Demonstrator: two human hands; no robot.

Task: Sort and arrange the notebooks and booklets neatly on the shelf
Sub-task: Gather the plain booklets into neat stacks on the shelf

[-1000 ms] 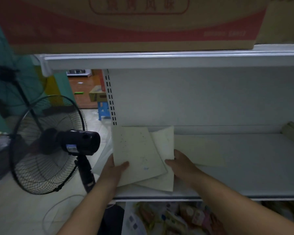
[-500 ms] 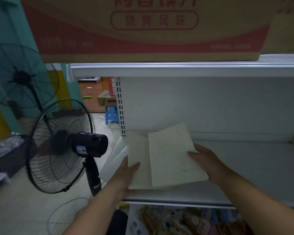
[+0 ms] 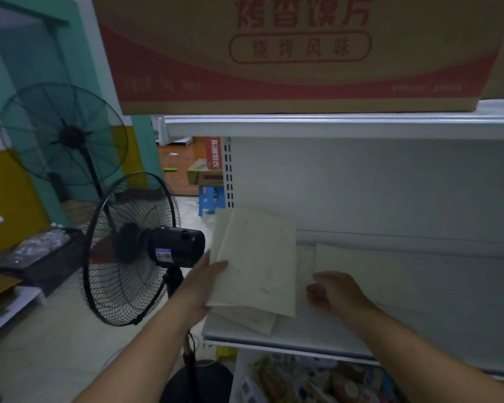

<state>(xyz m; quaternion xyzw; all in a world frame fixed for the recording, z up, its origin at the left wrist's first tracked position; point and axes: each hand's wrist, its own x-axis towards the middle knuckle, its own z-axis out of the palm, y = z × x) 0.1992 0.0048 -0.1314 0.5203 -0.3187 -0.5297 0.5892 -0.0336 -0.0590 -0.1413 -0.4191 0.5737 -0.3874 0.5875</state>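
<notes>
A small stack of pale cream booklets [image 3: 256, 260] is tilted up at the left end of the white shelf [image 3: 463, 301]. My left hand [image 3: 204, 286] grips the stack's left edge, thumb on the top cover. Another cream booklet [image 3: 358, 263] lies flat on the shelf further right. My right hand [image 3: 335, 292] hovers over the shelf between the stack and that flat booklet, fingers loosely curled, holding nothing.
A black standing fan [image 3: 134, 248] is close to the shelf's left end, with a second fan [image 3: 64, 132] behind it. A red and brown carton [image 3: 297, 53] sits on the shelf above. Packaged goods [image 3: 317, 379] fill the shelf below.
My right hand has let go of the top booklet and drawn off to the right. The booklets now sit together in my left hand, more squared up. My view has shifted right.
</notes>
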